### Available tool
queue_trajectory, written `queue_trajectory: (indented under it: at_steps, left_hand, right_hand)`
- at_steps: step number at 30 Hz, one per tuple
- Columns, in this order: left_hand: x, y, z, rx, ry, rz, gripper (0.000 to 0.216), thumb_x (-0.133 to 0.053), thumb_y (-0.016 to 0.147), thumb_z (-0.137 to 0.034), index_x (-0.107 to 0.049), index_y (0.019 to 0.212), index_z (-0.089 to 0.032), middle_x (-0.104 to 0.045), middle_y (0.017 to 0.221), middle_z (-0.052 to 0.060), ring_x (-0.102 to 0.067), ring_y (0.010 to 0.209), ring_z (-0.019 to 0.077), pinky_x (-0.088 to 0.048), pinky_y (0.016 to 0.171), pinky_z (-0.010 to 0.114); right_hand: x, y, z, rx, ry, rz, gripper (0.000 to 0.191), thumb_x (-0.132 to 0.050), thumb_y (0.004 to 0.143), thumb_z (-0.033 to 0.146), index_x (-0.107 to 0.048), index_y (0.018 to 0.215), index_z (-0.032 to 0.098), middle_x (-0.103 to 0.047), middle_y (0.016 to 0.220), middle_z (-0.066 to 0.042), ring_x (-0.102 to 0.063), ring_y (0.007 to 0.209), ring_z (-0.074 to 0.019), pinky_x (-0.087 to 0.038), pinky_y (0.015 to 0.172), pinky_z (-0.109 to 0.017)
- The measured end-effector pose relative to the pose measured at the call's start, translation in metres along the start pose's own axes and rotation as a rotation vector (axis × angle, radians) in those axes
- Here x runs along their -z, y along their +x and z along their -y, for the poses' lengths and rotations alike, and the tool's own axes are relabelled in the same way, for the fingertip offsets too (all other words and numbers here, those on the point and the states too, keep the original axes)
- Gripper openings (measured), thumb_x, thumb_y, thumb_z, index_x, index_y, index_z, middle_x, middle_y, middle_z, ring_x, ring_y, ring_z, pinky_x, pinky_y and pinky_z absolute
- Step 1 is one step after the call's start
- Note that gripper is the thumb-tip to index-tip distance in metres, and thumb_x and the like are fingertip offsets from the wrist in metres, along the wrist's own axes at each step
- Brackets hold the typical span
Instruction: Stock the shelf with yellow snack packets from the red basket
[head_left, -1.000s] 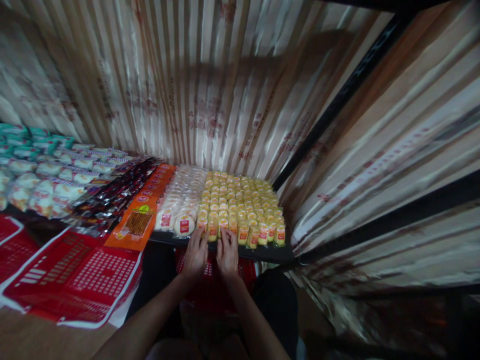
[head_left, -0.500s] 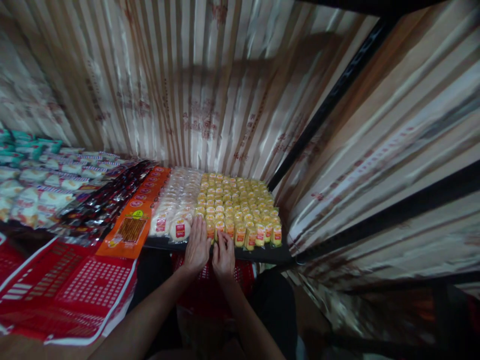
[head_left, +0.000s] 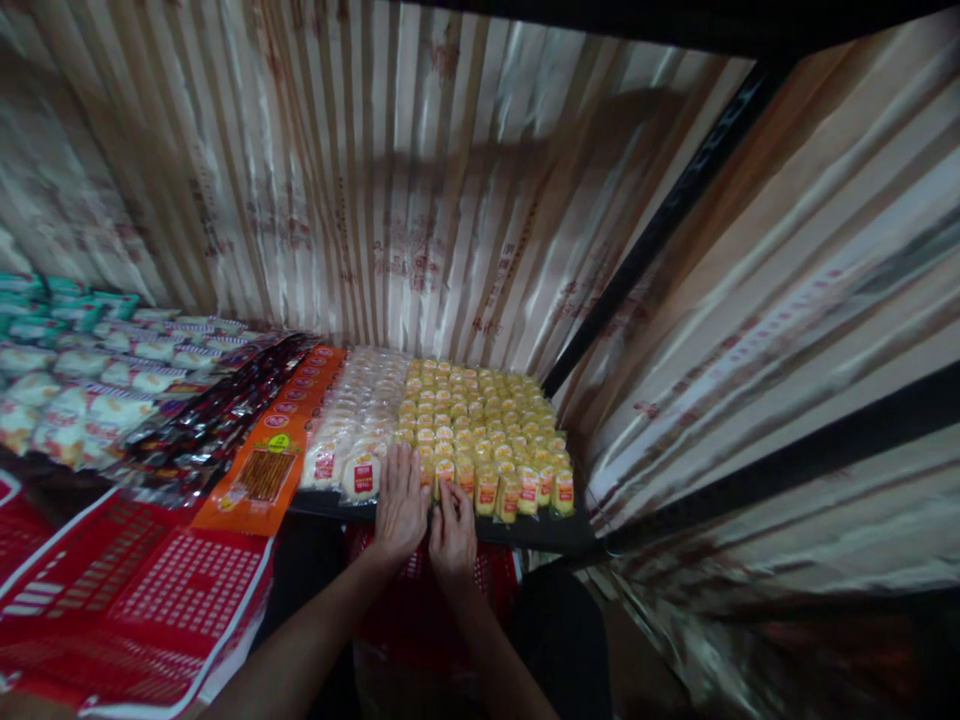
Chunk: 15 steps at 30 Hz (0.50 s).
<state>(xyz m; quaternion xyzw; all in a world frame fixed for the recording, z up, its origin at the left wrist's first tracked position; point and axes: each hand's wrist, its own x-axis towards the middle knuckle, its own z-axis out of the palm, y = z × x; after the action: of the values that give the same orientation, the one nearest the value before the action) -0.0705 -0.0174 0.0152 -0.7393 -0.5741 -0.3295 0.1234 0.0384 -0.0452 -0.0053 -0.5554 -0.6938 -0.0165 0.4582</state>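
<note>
Rows of small yellow wrapped cakes [head_left: 487,425] stand close together on the dark shelf [head_left: 540,535]. My left hand [head_left: 401,510] lies flat with its fingers stretched forward, against the front left corner of these rows. Just right of it, my right hand [head_left: 453,535] touches the front row, its fingers extended and slightly bent. Neither hand lifts anything. Beside the left hand, clear-wrapped round white cakes [head_left: 362,475] with red labels form the neighbouring rows. My fingers partly cover the nearest yellow cakes.
Left of the white cakes lie an orange snack packet [head_left: 262,465], dark shiny packets [head_left: 217,410], white bags [head_left: 112,405] and green bags [head_left: 34,310]. Red baskets [head_left: 180,590] stand below. A striped sheet [head_left: 450,200] hangs behind; a black post [head_left: 660,240] rises at right.
The view has shifted slightly, so the shelf and goods appear lower and a little further right. My hands stay at the same front rows, with hardly any movement against the cakes.
</note>
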Motion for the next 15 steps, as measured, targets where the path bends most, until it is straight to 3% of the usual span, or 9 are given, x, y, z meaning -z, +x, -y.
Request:
queue_trajectory:
  at_steps: [5, 11, 15]
  left_hand:
    - [0.000, 0.011, -0.004, -0.019, 0.031, 0.064, 0.053, -0.039, 0.089, -0.024, -0.029, 0.140, -0.014, -0.017, 0.150, 0.015, -0.009, 0.139, 0.0284, -0.023, 0.110, 0.049]
    - [0.000, 0.015, -0.003, -0.054, 0.033, 0.104, 0.050, -0.041, 0.090, -0.030, -0.035, 0.138, -0.016, -0.023, 0.148, 0.014, -0.013, 0.138, 0.0276, -0.020, 0.111, 0.047]
    - [0.000, 0.013, -0.001, -0.057, 0.013, 0.083, 0.048, -0.042, 0.090, -0.029, -0.036, 0.137, -0.023, -0.023, 0.149, 0.012, -0.015, 0.138, 0.0282, -0.022, 0.109, 0.049]
  right_hand:
    - [-0.003, -0.002, -0.001, 0.011, -0.007, -0.034, 0.046, -0.032, 0.090, 0.019, -0.040, 0.136, 0.019, -0.050, 0.117, -0.015, -0.049, 0.111, -0.0221, -0.048, 0.088, -0.039]
    - [-0.004, -0.002, 0.000, 0.005, -0.026, -0.035, 0.047, -0.031, 0.089, 0.017, -0.041, 0.135, 0.018, -0.051, 0.119, -0.014, -0.049, 0.113, -0.0215, -0.048, 0.090, -0.038]
    - [-0.001, -0.002, -0.001, 0.008, 0.005, -0.022, 0.049, -0.032, 0.087, 0.014, -0.041, 0.135, 0.016, -0.050, 0.120, -0.015, -0.048, 0.114, -0.0212, -0.047, 0.093, -0.040]
